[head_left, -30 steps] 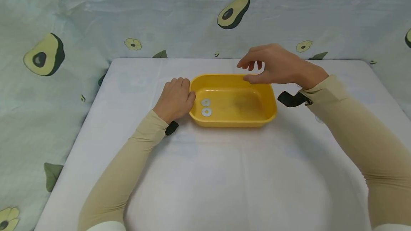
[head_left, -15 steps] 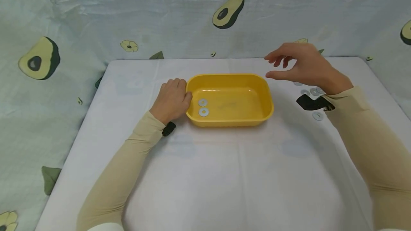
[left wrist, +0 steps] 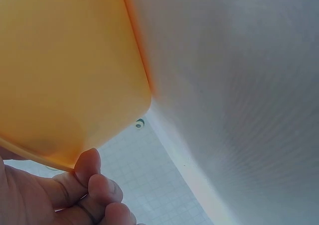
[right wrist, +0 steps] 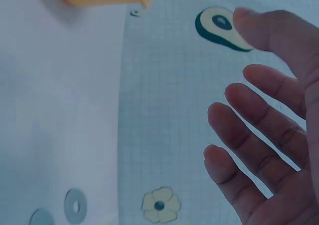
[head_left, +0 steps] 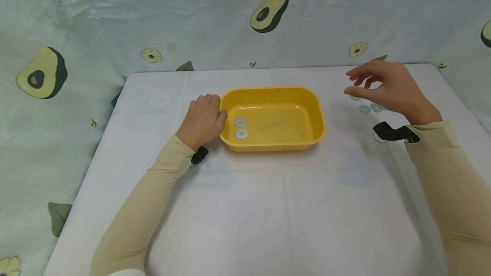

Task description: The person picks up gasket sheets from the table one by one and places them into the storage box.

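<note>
A yellow plastic tray [head_left: 272,146] stands on the white table, with two flat metal washers [head_left: 241,133] lying in its left end. My left hand [head_left: 203,120] grips the tray's left rim; in the left wrist view its thumb and curled fingers [left wrist: 87,165] pinch the rim edge. To the right of the tray, my right hand [head_left: 391,88] hovers above several loose washers [head_left: 365,109] on the table. Its fingers are loosely bent and hold nothing, as the right wrist view shows. Some of those washers are partly hidden under the hand and wrist strap.
The white table [head_left: 245,208] reaches back to a pale cloth backdrop [head_left: 215,20] printed with avocados and flowers. A single washer [head_left: 379,137] lies nearer the front, partly behind the right wrist's black strap [head_left: 395,132].
My right hand has moved from above the tray's right end out to the right, over the loose washers. The left hand has kept its grip on the rim, and the tray stays put.
</note>
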{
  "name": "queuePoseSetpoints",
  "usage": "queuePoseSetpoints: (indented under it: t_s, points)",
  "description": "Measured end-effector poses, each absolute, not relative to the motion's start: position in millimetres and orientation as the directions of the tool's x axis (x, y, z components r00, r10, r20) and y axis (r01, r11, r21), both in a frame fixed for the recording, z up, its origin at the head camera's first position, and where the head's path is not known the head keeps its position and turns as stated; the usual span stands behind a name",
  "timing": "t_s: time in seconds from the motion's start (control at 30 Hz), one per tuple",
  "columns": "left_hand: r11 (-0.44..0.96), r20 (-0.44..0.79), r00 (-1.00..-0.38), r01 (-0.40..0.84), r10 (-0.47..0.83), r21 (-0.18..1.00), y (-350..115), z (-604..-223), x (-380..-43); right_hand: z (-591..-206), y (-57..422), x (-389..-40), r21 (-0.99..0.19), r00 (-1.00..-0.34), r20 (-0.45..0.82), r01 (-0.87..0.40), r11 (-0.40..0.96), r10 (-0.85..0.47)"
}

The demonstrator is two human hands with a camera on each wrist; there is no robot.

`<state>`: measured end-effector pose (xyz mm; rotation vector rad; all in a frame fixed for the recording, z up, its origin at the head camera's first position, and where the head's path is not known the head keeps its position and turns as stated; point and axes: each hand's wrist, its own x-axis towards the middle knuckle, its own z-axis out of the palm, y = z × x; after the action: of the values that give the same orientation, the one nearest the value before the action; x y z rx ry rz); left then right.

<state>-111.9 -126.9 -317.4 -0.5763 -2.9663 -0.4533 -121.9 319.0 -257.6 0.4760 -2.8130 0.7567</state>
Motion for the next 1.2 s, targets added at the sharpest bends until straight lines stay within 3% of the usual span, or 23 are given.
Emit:
queuePoseSetpoints:
  t_s: [0.4,0.57,0.93,1.2]
  points:
    - [0.880,0.145,-0.922,0.386,0.359,0.275,-126,-317,-111,-279,356,-105,-0.530,-0.976,0.131,-0.217,0.820,-0.174]
    - [0.879,0.139,-0.924,0.382,0.356,0.284,-125,-317,-112,-286,372,-96,-0.530,-0.987,0.000,-0.137,0.837,-0.162]
    - [0.877,0.145,-0.924,0.382,0.354,0.291,-127,-319,-113,-299,397,-83,-0.464,-0.949,-0.254,-0.049,0.884,-0.186]
    - [0.874,0.157,-0.920,0.391,0.360,0.287,-126,-320,-113,-305,403,-79,-0.410,-0.928,-0.314,-0.060,0.910,-0.202]
